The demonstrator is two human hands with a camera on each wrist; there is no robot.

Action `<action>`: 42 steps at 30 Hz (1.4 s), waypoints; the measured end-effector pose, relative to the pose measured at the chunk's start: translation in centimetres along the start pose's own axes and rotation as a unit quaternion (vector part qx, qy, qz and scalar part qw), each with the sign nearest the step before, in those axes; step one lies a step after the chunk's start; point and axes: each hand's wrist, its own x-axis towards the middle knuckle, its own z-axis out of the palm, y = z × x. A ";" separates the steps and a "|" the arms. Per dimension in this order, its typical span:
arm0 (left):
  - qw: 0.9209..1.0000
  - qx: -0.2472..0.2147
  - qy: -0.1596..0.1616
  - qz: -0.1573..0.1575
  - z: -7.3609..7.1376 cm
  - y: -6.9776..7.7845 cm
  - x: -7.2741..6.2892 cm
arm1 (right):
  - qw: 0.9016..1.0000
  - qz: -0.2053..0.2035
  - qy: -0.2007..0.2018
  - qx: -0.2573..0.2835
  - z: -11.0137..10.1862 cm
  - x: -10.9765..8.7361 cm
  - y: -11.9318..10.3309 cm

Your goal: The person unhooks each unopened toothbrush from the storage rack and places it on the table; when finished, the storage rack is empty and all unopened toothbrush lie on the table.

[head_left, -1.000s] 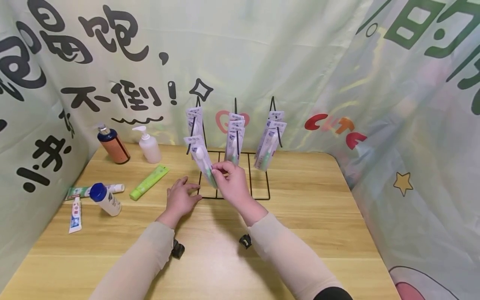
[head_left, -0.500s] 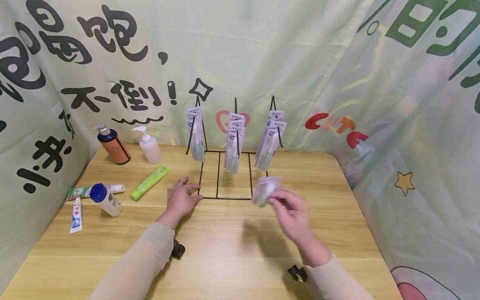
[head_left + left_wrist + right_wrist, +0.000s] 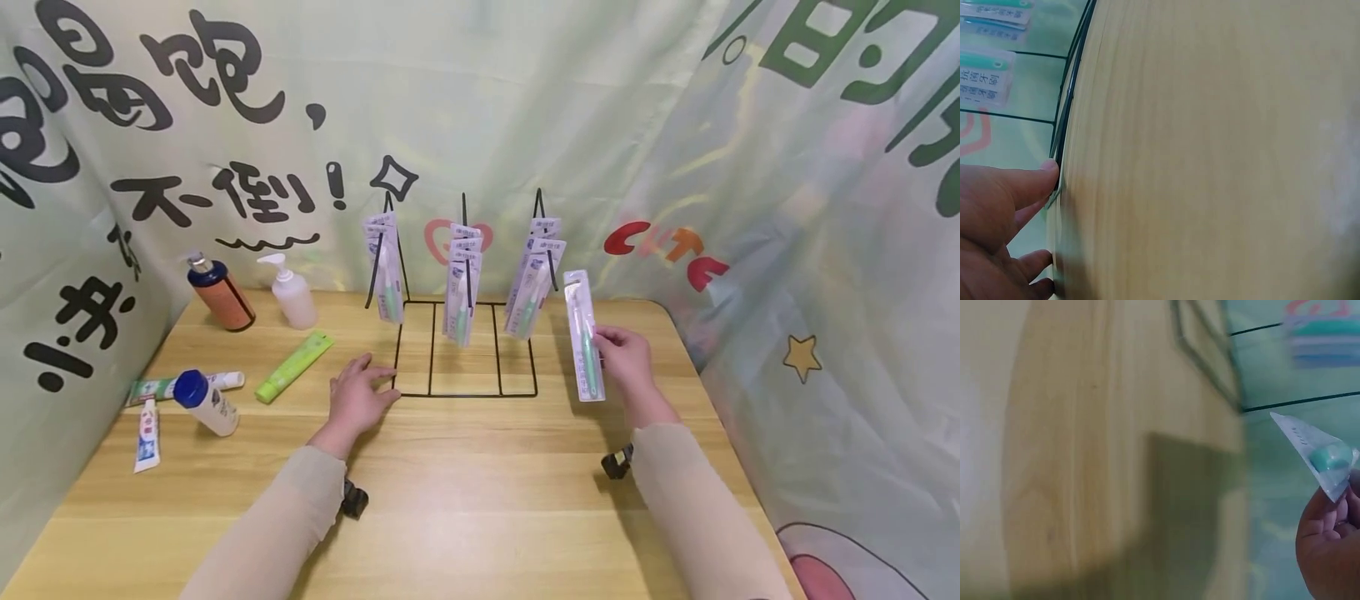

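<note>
Left hand: fingers loosely spread, thumb against the near-left corner of the wire rack; contact looks light, so a knock could shift the base. Right hand: pinching the toothbrush pack, aloft right of the rack, by its right edge — a one-sided hold that may let it twist. Farther, hanging packs might swing if bumped.

We see a wood-grained desk with a black wire rack standing on its back half. To the rack's left we find an orange bottle, a pump bottle and a blue-capped bottle upright, while a lime tube, a green-and-white tube and a small white tube lie flat.
</note>
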 end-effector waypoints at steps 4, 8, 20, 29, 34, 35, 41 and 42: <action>1.000 -0.002 0.004 0.000 -0.1 0.0 0.0 | 0.997 0.040 -0.019 -0.057 2.2 2.6 1.5; 1.000 -0.007 0.005 -0.003 0.0 -0.1 0.0 | 0.995 0.072 -0.025 -0.071 4.0 3.9 2.5; 1.000 -0.009 0.012 -0.002 0.0 0.1 0.0 | 0.987 0.035 -0.020 -0.155 4.4 3.4 3.3; 1.000 -0.005 0.004 -0.007 0.0 0.0 -0.1 | 0.967 -0.240 0.001 -0.082 7.8 -4.5 2.8; 1.000 -0.005 0.012 -0.001 -0.2 0.0 0.0 | 0.930 -0.361 -0.072 -0.026 11.5 -9.6 -1.2; 1.000 -0.007 0.012 -0.001 -0.2 0.0 0.0 | 0.925 -0.370 -0.088 -0.014 12.1 -10.1 -2.3; 1.000 -0.007 0.011 -0.002 0.1 0.0 0.0 | 0.913 -0.380 -0.146 0.025 16.0 -10.6 -7.7; 1.000 -0.005 0.011 -0.002 0.1 0.0 0.0 | 0.915 -0.375 -0.148 0.024 16.8 -10.5 -8.3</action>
